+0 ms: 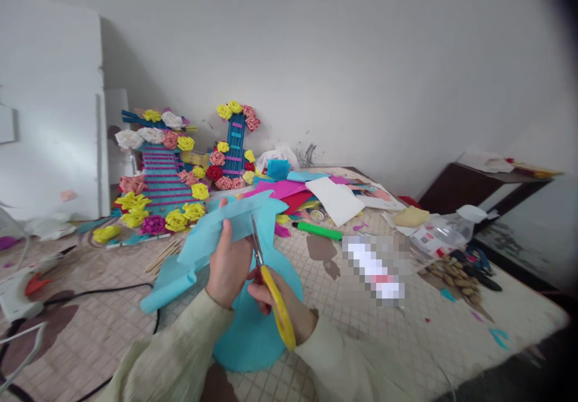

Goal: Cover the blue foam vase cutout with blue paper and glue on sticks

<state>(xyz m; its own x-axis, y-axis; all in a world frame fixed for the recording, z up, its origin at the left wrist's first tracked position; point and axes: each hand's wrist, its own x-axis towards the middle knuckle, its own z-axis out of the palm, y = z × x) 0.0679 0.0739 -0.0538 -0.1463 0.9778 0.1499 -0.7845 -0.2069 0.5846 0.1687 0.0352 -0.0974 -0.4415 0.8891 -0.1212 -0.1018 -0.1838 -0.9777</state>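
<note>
My left hand (230,263) grips a sheet of light blue paper (203,242), its thumb on the near face. One lower corner of that sheet curls into a roll at the left. In my right hand (282,299) is a pair of scissors with yellow handles (277,309). Their blades point up and away, meeting the sheet near its right part; whether they are fully closed is hard to see. Beneath both hands lies a blue guitar-shaped cutout (250,336), partly hidden by my hands and the sheet.
Two flower-trimmed stick crafts (165,173) lean by the wall. Coloured paper scraps (293,191) are piled beyond my hands, near a green marker (318,230). A glue gun (27,287) with a black cord lies left. Peanuts (454,275) and a plastic container (438,236) sit right.
</note>
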